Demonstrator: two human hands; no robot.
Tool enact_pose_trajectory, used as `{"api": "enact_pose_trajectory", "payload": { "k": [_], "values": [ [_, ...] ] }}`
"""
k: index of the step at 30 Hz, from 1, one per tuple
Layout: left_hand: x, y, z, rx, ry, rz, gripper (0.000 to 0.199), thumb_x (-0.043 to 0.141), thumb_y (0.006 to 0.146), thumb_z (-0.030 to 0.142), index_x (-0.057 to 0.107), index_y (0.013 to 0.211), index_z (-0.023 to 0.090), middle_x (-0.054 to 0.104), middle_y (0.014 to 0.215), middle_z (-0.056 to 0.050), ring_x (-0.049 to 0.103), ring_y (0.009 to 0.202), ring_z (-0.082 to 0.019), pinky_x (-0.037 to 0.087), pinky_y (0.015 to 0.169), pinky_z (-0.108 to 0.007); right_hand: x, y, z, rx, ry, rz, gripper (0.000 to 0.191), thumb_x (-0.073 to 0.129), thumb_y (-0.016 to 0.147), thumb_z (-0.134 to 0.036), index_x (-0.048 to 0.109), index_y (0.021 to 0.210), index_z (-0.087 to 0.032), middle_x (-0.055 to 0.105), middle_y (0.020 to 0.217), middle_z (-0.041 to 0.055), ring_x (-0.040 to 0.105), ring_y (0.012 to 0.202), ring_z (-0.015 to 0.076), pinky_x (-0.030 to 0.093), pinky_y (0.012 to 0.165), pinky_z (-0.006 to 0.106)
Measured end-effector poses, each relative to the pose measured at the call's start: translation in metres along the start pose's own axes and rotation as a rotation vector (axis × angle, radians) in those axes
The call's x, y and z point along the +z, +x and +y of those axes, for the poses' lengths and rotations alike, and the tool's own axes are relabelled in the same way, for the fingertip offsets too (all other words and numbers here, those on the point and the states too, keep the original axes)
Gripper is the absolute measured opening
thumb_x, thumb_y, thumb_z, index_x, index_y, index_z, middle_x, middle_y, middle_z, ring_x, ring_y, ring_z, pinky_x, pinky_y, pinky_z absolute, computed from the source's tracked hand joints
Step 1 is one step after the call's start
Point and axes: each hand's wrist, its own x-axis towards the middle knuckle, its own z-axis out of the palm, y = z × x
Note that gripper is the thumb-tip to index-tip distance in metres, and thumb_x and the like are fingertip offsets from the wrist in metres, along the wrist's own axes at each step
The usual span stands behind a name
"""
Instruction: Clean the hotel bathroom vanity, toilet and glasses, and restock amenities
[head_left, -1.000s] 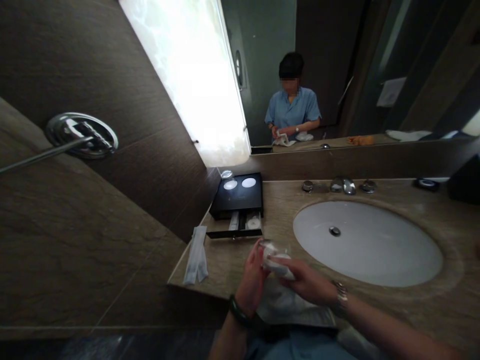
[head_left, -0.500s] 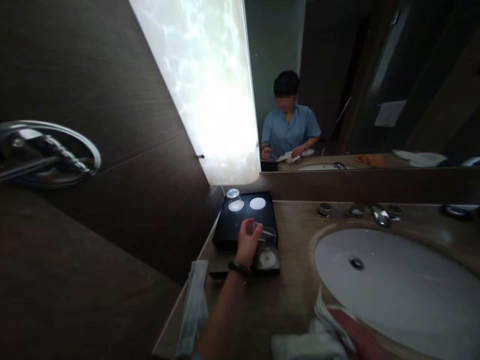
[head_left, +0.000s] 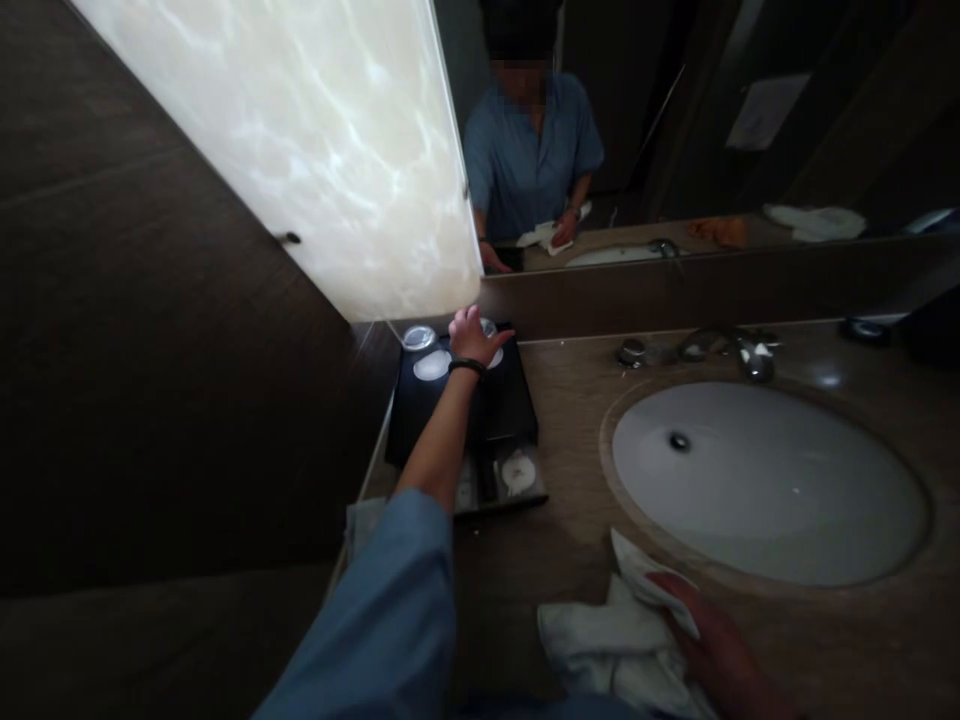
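My left hand (head_left: 472, 338) reaches over the back of a black box (head_left: 420, 415), thumb stretched to the right and fingers apart. A clear glass (head_left: 489, 327) stands just behind it, mostly hidden by the hand; whether they touch I cannot tell. Another upturned glass (head_left: 418, 338) is at the box's back left corner, by a white round coaster (head_left: 432, 366). At the box's front a pulled-out drawer (head_left: 532, 497) contains a round white packet (head_left: 518, 472). Low on the right, my right hand (head_left: 701, 625) grips a crumpled white cloth (head_left: 600, 640) above the counter.
An oval white sink (head_left: 750, 520) is set in the stone counter (head_left: 570, 430) on the right, with a chrome faucet (head_left: 754, 355) behind it. A large mirror (head_left: 637, 130) and a glowing panel (head_left: 322, 130) rise at the back. Dark wall borders the left.
My left hand has moved from the box's front to its back right, and the clear glass it held now stands there. The view has tilted down. My right hand keeps the cloth.
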Motion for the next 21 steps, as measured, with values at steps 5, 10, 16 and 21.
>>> {"api": "enact_pose_trajectory", "payload": {
  "k": [5, 10, 16, 21],
  "values": [
    [-0.072, -0.083, -0.019, 0.157, -0.103, 0.121, 0.046, 0.067, 0.086, 0.028, 0.058, 0.124, 0.004, 0.061, 0.131, -0.018, 0.053, 0.128, -0.025, 0.036, 0.113, -0.039, -0.016, -0.002, -0.007, 0.034, 0.006, -0.097, 0.045, 0.050, 0.089, -0.047, 0.071, 0.118, -0.020, 0.066, 0.127, 0.0152, 0.063, 0.119, 0.0317, 0.052, 0.106, 0.046],
    [-0.157, -0.280, -0.103, -0.182, 0.068, 0.375, 0.042, 0.057, 0.087, 0.039, 0.061, 0.120, 0.014, 0.065, 0.123, -0.015, 0.059, 0.117, -0.027, 0.045, 0.106, -0.044, -0.028, 0.013, -0.055, -0.369, -0.056, -0.045, 0.052, 0.053, 0.093, -0.046, 0.054, 0.140, -0.022, 0.057, 0.141, 0.0139, 0.055, 0.129, 0.0295, 0.047, 0.110, 0.046],
    [-0.142, -0.411, -0.144, -0.696, 0.243, 0.189, 0.071, 0.055, 0.082, 0.051, 0.050, 0.133, 0.001, 0.059, 0.130, -0.028, 0.056, 0.124, -0.037, 0.043, 0.107, -0.047, 0.065, 0.069, -0.139, -0.776, -0.325, -0.632, 0.074, 0.067, 0.084, -0.035, 0.041, 0.148, -0.008, 0.022, 0.160, 0.0239, 0.014, 0.151, 0.0385, 0.025, 0.117, 0.065],
    [-0.122, -0.387, -0.123, -0.738, 0.325, 0.159, 0.078, 0.069, 0.074, 0.043, 0.048, 0.136, 0.001, 0.053, 0.137, -0.032, 0.046, 0.132, -0.044, 0.033, 0.112, -0.053, 0.141, 0.075, -0.190, -0.937, -0.380, -0.672, 0.070, 0.072, 0.080, -0.034, 0.051, 0.139, -0.004, 0.026, 0.158, 0.0270, 0.019, 0.149, 0.0385, 0.022, 0.119, 0.061]
  ]
}}
